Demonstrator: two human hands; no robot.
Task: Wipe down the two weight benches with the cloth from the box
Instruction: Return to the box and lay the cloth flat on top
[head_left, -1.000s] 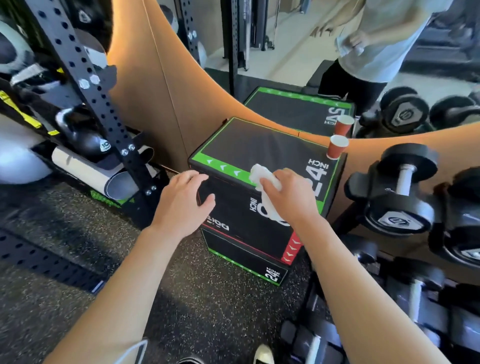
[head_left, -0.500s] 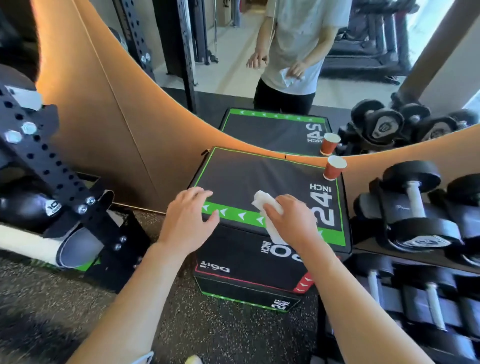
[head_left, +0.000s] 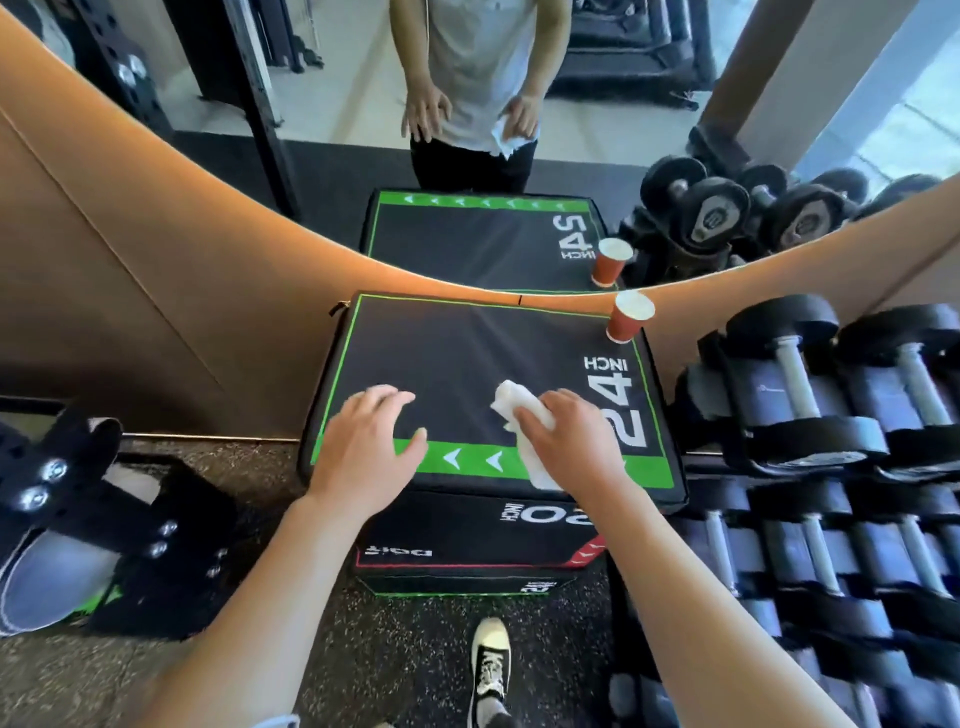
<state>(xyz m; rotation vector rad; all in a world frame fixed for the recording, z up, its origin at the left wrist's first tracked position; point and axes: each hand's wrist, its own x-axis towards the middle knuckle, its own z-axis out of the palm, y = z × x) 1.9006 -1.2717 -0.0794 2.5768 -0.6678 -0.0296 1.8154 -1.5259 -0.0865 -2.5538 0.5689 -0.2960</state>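
My right hand grip is clamped on the soft white cloth (light, floppy) near the black padded box's front edge; left hand lies open.

The box sits mid-frame against the mirror. A cup stands on its upper right corner. Both hands rest on its near edge: left hand left, right hand right, on the cloth. Dumbbells fill the right; a shoe is at bottom centre.
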